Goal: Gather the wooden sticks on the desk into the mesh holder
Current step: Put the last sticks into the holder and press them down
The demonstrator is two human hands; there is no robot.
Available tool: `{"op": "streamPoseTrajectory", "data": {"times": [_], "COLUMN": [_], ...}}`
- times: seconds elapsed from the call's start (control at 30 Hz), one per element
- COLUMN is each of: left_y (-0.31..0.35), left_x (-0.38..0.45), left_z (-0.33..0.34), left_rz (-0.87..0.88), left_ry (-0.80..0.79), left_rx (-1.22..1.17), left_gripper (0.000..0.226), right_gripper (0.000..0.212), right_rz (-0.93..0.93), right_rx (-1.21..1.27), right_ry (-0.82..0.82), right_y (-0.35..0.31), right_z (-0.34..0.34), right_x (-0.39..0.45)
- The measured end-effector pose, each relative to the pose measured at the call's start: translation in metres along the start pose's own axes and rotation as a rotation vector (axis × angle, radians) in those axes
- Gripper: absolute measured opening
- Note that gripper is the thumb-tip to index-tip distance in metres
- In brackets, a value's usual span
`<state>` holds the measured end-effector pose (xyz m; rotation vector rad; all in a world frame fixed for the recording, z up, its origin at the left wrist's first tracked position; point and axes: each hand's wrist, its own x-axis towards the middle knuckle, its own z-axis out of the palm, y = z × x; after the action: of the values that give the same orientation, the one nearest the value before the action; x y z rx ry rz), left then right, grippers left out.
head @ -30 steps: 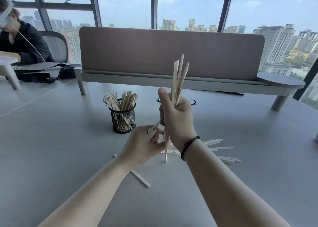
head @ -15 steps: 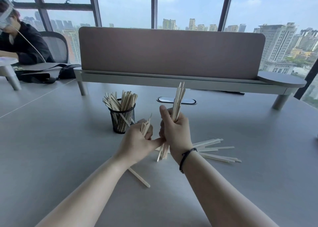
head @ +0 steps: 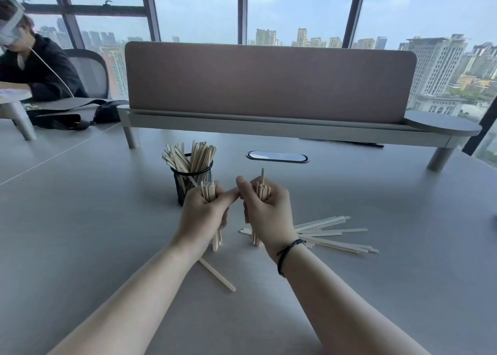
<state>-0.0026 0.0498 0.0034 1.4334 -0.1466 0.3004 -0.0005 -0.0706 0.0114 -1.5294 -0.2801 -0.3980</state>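
A black mesh holder (head: 191,182) stands on the grey desk, filled with several wooden sticks (head: 189,155). Just in front of it, my left hand (head: 204,215) grips an upright bundle of sticks (head: 216,240) whose lower ends touch the desk. Beside it, my right hand (head: 266,209) grips a second upright bundle (head: 262,186), with one stick poking up higher. The two thumbs nearly meet. Several loose sticks (head: 333,232) lie fanned out on the desk to the right of my right wrist. One single stick (head: 217,274) lies under my left forearm.
A raised shelf with a brown divider panel (head: 269,83) crosses the back of the desk. An oval cable port (head: 277,156) is set in the desk behind my hands. A person in black (head: 35,61) sits at far left beside a black bag (head: 80,114).
Both hands came down toward the desk. The right hand's bundle slid down through its grip, so less sticks out above. The left hand turned its bundle upright and set the ends on the desk.
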Motion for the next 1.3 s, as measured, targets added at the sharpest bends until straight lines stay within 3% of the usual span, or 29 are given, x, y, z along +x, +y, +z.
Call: {"op": "streamPoseTrajectory", "data": {"times": [0.3, 0.57, 0.7, 0.83, 0.97, 1.13, 1.3], "left_y": [0.001, 0.004, 0.003, 0.008, 0.03, 0.079, 0.088], "left_x": [0.0, -0.001, 0.001, 0.001, 0.019, 0.07, 0.12], "left_z": [-0.001, 0.0, 0.001, 0.001, -0.013, -0.037, -0.049], "left_rz": [0.129, -0.001, -0.042, -0.054, -0.036, 0.147, 0.214], "left_ry": [0.034, 0.026, 0.059, -0.023, 0.09, 0.237, 0.254], "left_rx": [0.08, -0.067, -0.012, -0.004, -0.077, -0.072, 0.046], "left_gripper": [0.047, 0.031, 0.049, 0.06, 0.067, 0.079, 0.061], "right_gripper": [0.058, 0.061, 0.058, 0.059, 0.058, 0.064, 0.067], "right_rz": [0.132, 0.255, 0.296, 0.29, 0.346, 0.265, 0.133], "right_rx": [0.027, 0.086, 0.059, 0.043, 0.174, 0.288, 0.361], "right_ry": [0.0, -0.043, -0.06, -0.099, -0.085, -0.042, 0.023], "right_y": [0.003, -0.004, -0.005, -0.004, -0.006, -0.043, -0.087], "right_z": [-0.006, -0.005, -0.003, 0.004, 0.019, 0.047, 0.075], "right_x": [0.001, -0.001, 0.002, 0.002, 0.009, 0.048, 0.089]}}
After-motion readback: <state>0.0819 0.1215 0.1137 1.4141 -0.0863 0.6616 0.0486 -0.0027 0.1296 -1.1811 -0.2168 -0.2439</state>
